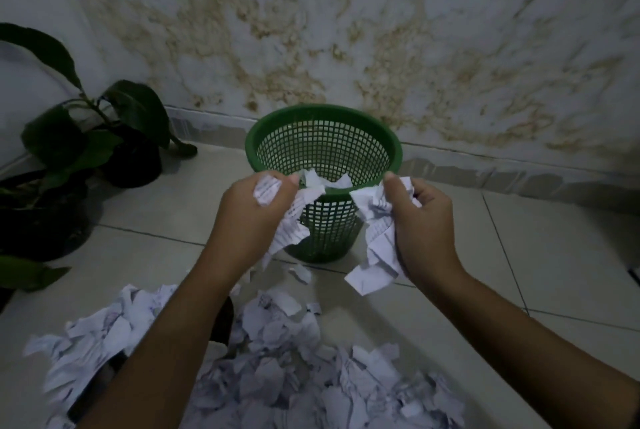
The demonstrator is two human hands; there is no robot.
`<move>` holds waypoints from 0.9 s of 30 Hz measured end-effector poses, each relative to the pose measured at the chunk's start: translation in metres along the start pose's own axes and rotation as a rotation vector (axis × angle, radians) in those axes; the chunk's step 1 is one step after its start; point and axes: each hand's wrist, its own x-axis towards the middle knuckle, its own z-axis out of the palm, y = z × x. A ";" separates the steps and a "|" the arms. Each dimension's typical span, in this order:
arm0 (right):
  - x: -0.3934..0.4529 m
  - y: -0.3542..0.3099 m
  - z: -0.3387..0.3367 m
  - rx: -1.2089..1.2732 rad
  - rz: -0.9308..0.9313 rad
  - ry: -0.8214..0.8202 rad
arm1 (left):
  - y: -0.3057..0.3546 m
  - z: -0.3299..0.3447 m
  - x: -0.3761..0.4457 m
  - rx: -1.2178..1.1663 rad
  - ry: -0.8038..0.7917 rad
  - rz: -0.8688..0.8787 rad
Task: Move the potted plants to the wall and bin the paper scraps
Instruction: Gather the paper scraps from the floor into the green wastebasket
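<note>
— What has the left hand (256,207) got?

— Its grip is closed on a bunch of paper scraps (289,217). The fingers curl round the crumpled top, and the loose end trails down and a little to the right, so the bunch runs roughly up and down, in front of the bin's near wall.

— And the right hand (420,217)?

— Same thing: the grip is closed on a second bunch of scraps (377,238). The thumb pins it near the top. This one hangs longer, its long axis close to vertical, with the lowest piece folding out to the left near the floor (450,290).

— Where are the hands against the bin?

— Both are held at about the level of the near rim of the green bin (323,117), one at each side of it. The bin stands upright on the tiles, mouth up, its mesh wall narrowing toward the base. A few white scraps (327,181) show at the near side of the rim; whether they lie inside I can't tell.

— The rest of the paper?

— A wide heap of torn paper (277,369) lies on the floor beneath the forearms, nearer the person than the bin.

— The plants?

— Two potted plants (114,138) in dark pots stand at the left, the farther one near the stained wall (346,30), the nearer one (41,214) just in front of it. Their leaves are broad and dark.
</note>
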 end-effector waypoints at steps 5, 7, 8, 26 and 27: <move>0.038 -0.012 0.017 0.048 -0.007 0.112 | 0.016 0.003 0.029 -0.070 0.142 -0.075; 0.055 -0.016 0.028 0.042 -0.011 0.179 | 0.019 0.008 0.047 -0.102 0.186 -0.113; 0.063 -0.018 0.033 0.040 -0.015 0.214 | 0.020 0.012 0.057 -0.130 0.206 -0.129; 0.114 0.023 0.057 -0.504 -0.142 0.203 | -0.013 0.056 0.113 0.353 0.055 -0.109; 0.113 0.024 0.056 -0.563 -0.160 0.179 | -0.013 0.056 0.111 0.372 0.064 -0.100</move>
